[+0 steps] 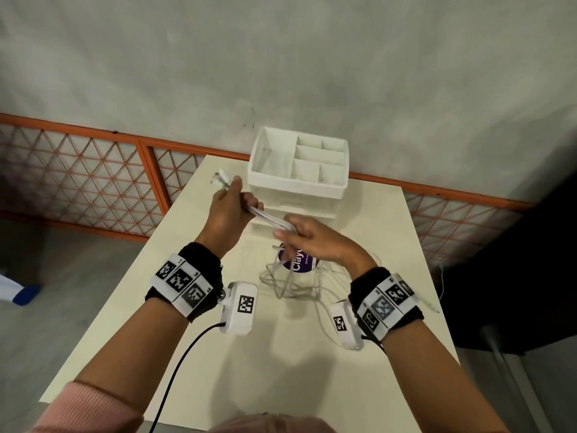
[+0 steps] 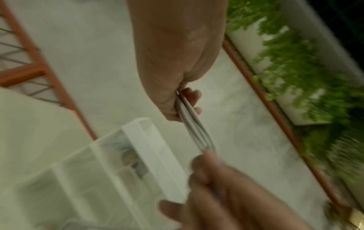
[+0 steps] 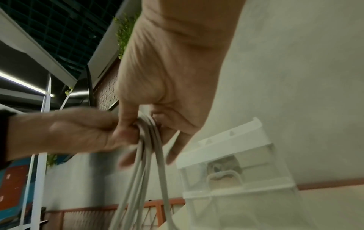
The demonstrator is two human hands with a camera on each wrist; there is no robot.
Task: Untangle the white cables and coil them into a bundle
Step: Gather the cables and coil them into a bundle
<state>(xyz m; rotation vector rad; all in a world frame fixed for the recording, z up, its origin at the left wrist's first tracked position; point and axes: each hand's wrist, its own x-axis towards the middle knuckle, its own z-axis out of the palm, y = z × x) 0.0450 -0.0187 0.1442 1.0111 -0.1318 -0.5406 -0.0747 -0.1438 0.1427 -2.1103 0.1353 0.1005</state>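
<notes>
White cables (image 1: 271, 219) are stretching taut btwn both hands above the counter (image 1: 281, 364), w/ the rest lying in loose tangled loops (image 1: 293, 285) on it. Left hand (image 1: 228, 210) is gripping one end, plug ends (image 1: 220, 179) sticking out past the thumb. Right hand (image 1: 315, 242) is pinching the strands. White organizer box (image 1: 299, 164) is sitting just behind.
</notes>
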